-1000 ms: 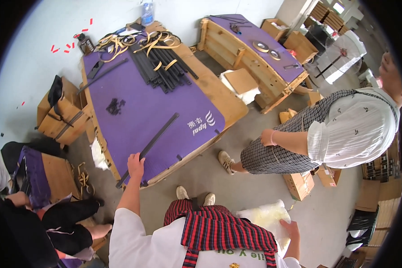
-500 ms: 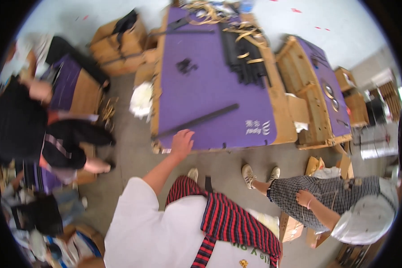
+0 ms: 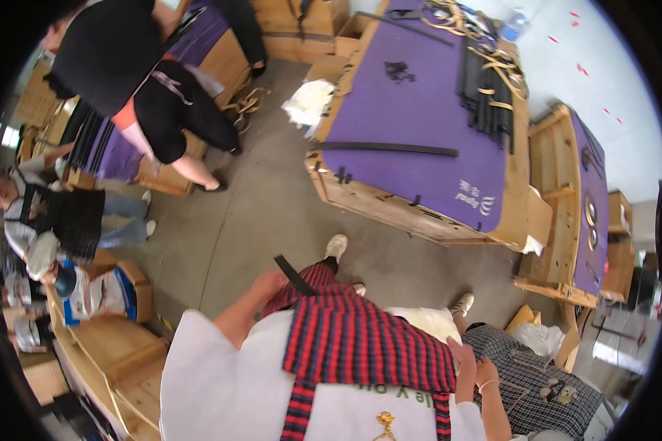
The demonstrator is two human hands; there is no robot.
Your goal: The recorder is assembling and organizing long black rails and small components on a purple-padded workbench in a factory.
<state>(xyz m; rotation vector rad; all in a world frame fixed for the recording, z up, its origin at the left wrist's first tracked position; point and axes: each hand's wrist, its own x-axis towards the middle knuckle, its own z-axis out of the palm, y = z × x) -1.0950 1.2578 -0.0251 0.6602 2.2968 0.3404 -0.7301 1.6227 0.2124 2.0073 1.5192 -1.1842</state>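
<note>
My left hand [image 3: 270, 282] is low at my left side, beside my red and dark striped apron [image 3: 368, 338]. A short flat black strip [image 3: 294, 275] sticks out past the apron's edge, close to that hand. Its fingers are blurred and partly hidden, so whether they hold the strip cannot be told. My right hand [image 3: 460, 356] is at the apron's right edge, its fingers not clear. A pale cream bundle [image 3: 428, 323] shows just beyond the apron there. On the purple tabletop [image 3: 412, 110] ahead, a long black bar [image 3: 390, 149] lies along the near edge, apart from both hands.
More black bars [image 3: 485, 95] with tan ties lie on the table's right, with small black pieces [image 3: 399, 71] farther left. A co-worker in a checked apron [image 3: 544, 375] is close at my right. Another in black [image 3: 110, 55] bends at the left. Cardboard boxes [image 3: 110, 342] stand lower left.
My left hand has left the black bar on the table and come back to my side. The view has turned left, and the bar now lies more level along the table's near edge.
</note>
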